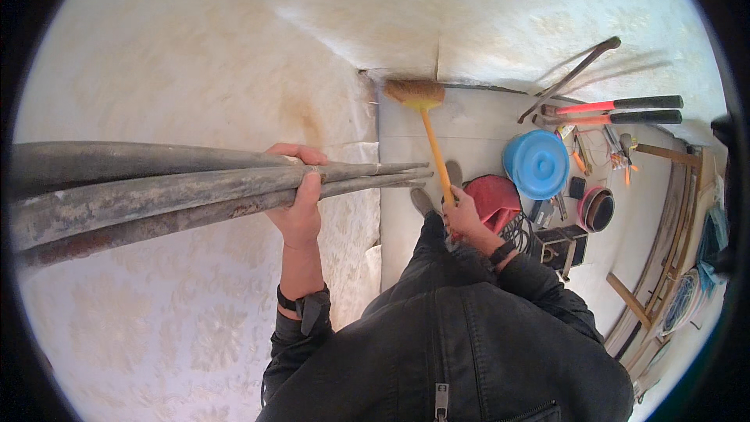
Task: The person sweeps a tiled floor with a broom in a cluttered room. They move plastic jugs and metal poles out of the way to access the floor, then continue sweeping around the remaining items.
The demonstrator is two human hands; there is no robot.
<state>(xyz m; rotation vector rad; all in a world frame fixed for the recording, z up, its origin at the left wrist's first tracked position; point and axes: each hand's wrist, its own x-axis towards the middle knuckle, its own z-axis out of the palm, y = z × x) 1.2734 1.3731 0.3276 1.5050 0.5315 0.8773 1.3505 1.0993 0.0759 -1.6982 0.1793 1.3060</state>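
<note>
The hands are held well apart: the left hand (299,207) is wrapped around three long grey pipes (156,187), and the right hand (466,216) is clamped on the yellow handle of a broom (433,141). The pipes are held up before the left wall (195,94), their thin ends reaching past the floor's left edge. The broom's brown bristles are set near the far left corner of the floor (476,121). Beside the right hand, a red bag (494,195) is seen, next to a blue lidded bucket (541,164). Red-and-black-handled cutters (617,104) and a dark bent bar (576,74) are propped along the far edge; wooden frames (680,230) are stacked along the right edge.
</note>
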